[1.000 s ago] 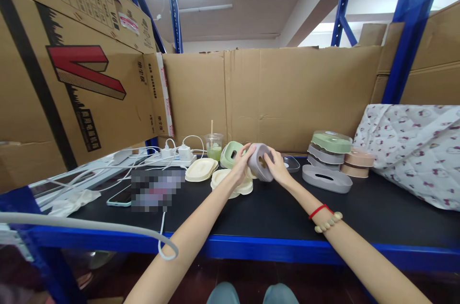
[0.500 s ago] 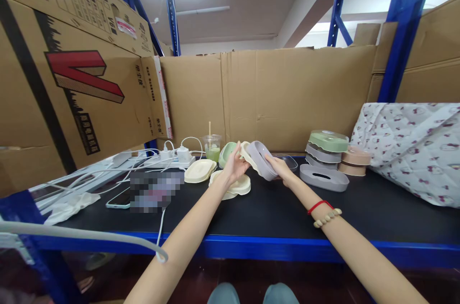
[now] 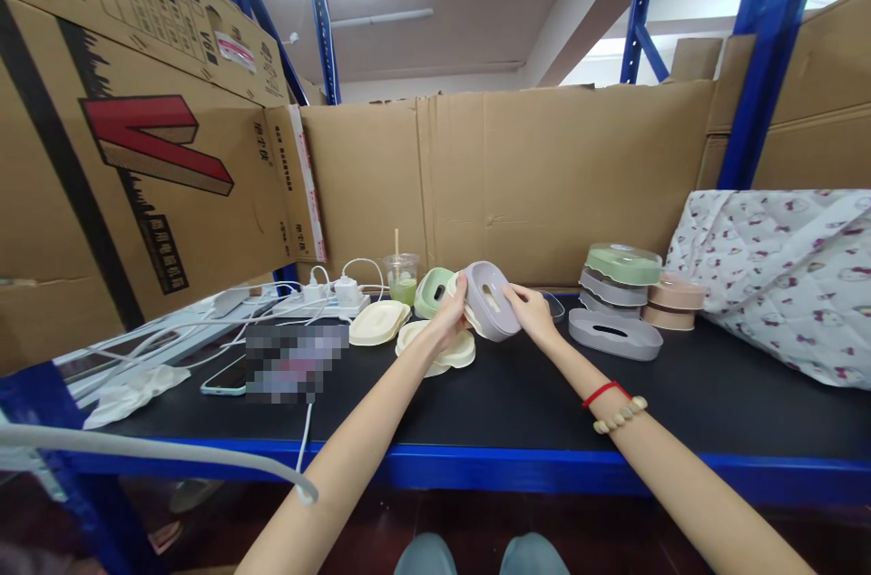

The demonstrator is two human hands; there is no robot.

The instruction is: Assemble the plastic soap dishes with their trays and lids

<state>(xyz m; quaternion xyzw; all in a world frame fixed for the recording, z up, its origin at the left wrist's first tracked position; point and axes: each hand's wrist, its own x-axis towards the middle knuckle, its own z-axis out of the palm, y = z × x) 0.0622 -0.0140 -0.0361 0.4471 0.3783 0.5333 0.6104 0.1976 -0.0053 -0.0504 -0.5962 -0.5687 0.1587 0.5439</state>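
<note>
Over the black shelf top, my left hand [image 3: 452,317] grips a cream piece [image 3: 472,317] and the left edge of a purple-grey oval piece [image 3: 491,303] with a slot in it. The cream piece lies against the back of the purple-grey one. My right hand [image 3: 531,312] holds the right edge of the purple-grey piece, fingers pressed to its rim. Below my left hand lie stacked cream pieces [image 3: 461,350]; another cream piece [image 3: 378,323] is further left. Behind my left hand a green slotted piece [image 3: 433,292] leans on the shelf.
At the right are a stack topped by a green lid [image 3: 623,263], a grey ring [image 3: 613,336], pinkish pieces [image 3: 673,294] and a patterned cloth [image 3: 776,285]. Leftward stand a drink cup [image 3: 403,281], chargers [image 3: 346,290], cables and a phone [image 3: 224,377].
The purple-grey piece has turned its slotted face more toward me and now overlaps more of the cream piece. My left fingers have closed round the pieces' left edge.
</note>
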